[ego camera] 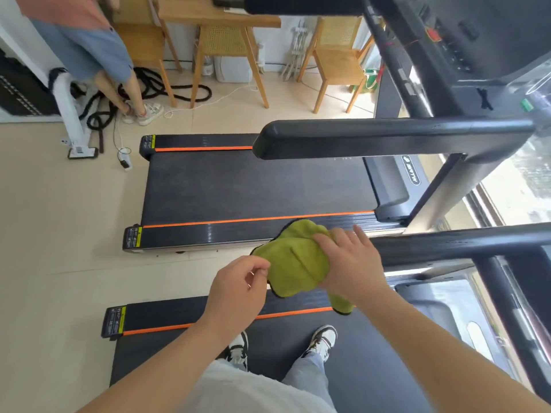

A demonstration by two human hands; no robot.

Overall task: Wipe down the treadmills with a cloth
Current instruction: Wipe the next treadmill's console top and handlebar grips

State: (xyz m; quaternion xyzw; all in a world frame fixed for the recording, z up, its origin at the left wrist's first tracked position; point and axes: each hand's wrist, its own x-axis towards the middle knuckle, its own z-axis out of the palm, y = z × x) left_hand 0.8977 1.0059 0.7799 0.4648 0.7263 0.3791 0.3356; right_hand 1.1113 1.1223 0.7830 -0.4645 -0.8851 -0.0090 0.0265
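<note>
Two machines side by side: the person stands on the near treadmill [179, 353] with the far treadmill [253, 186] just beyond, and the green cloth [295, 257] is held in the air over the gap between them, close to the near handrail [447, 242]. The right hand [351, 263] has it bunched, fingers curled over the top, and the left hand [238, 290] pinches its edge, so this looks like refolding before a wipe. Next, I'd say, it needs pressing flat onto that rail and sweeping along.
</note>
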